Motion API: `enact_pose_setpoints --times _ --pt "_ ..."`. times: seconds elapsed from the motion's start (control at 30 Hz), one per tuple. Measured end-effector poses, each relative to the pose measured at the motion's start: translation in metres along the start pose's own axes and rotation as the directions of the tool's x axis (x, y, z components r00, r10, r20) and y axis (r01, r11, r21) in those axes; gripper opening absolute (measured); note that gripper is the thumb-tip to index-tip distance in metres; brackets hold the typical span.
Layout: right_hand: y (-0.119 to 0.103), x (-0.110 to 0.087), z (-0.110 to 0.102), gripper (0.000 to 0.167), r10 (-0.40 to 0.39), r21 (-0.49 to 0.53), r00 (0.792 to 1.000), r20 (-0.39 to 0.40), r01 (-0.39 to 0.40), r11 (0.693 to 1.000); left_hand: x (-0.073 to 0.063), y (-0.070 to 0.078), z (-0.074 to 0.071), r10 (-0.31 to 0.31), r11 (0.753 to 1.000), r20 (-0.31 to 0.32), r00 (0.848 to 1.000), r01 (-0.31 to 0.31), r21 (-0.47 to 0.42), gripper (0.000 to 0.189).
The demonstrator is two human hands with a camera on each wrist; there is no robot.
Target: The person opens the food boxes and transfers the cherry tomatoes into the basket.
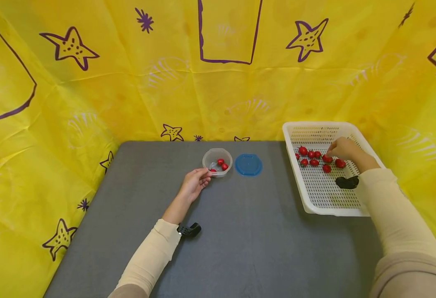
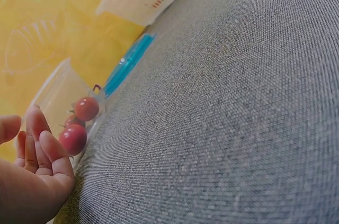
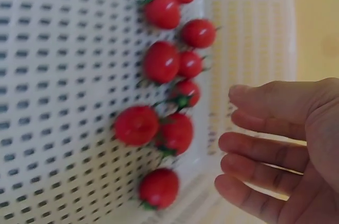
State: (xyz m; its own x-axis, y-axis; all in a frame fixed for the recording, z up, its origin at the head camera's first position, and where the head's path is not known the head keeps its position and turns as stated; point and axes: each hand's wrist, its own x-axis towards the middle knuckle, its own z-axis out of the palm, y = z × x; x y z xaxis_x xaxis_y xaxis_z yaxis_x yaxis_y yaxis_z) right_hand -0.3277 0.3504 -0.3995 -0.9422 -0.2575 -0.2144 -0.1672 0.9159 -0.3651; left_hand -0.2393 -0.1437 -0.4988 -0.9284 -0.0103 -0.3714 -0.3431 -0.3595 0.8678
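Observation:
A round clear plastic container [image 1: 218,150] stands near the table's back edge with three cherry tomatoes [image 1: 221,162] inside. My left hand [image 1: 195,183] is at its near-left rim, pinching it between thumb and fingers. In the left wrist view the tomatoes [image 2: 79,123] show through the container wall beyond the fingers. On the right, my right hand [image 1: 343,149] hovers inside a white plastic basket [image 1: 329,203], over several cherry tomatoes [image 1: 314,162]. The right wrist view shows that hand [image 3: 280,150] with fingers extended and nothing between them, beside the red tomatoes [image 3: 161,62] with green stems.
A blue lid [image 1: 248,164] lies flat just right of the container, between it and the basket. Grey cloth covers the table [image 1: 240,240]. Yellow patterned fabric [image 1: 232,95] rises behind the table and along both sides.

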Motion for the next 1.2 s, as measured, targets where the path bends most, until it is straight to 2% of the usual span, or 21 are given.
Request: enact_pose_setpoints --times 0.2,0.47,0.7,1.03,1.2 --pt "-0.026 0.005 -0.004 0.028 -0.059 0.012 0.996 -0.063 0.06 0.998 0.0 0.0 0.001 0.004 1.0 -0.002 1.0 -0.004 -0.006 0.006" --pt "-0.059 0.012 0.001 0.027 -0.117 0.04 0.987 -0.107 0.122 0.992 -0.001 -0.003 0.0 -0.007 1.0 -0.013 1.0 0.007 -0.005 0.006" --pt "-0.088 0.024 -0.001 0.026 -0.163 0.037 0.976 -0.146 0.17 0.985 0.0 0.0 0.001 0.01 1.0 0.002 1.0 -0.01 0.004 0.008" --pt "-0.125 0.039 0.008 0.024 -0.25 0.029 0.957 -0.146 0.257 0.966 -0.002 0.001 0.002 0.013 1.0 0.003 1.0 -0.013 -0.018 0.004" --pt "-0.143 0.046 0.013 0.026 -0.258 0.039 0.958 -0.124 0.264 0.964 -0.003 0.002 0.002 0.015 1.0 -0.002 1.0 -0.015 -0.02 0.003"
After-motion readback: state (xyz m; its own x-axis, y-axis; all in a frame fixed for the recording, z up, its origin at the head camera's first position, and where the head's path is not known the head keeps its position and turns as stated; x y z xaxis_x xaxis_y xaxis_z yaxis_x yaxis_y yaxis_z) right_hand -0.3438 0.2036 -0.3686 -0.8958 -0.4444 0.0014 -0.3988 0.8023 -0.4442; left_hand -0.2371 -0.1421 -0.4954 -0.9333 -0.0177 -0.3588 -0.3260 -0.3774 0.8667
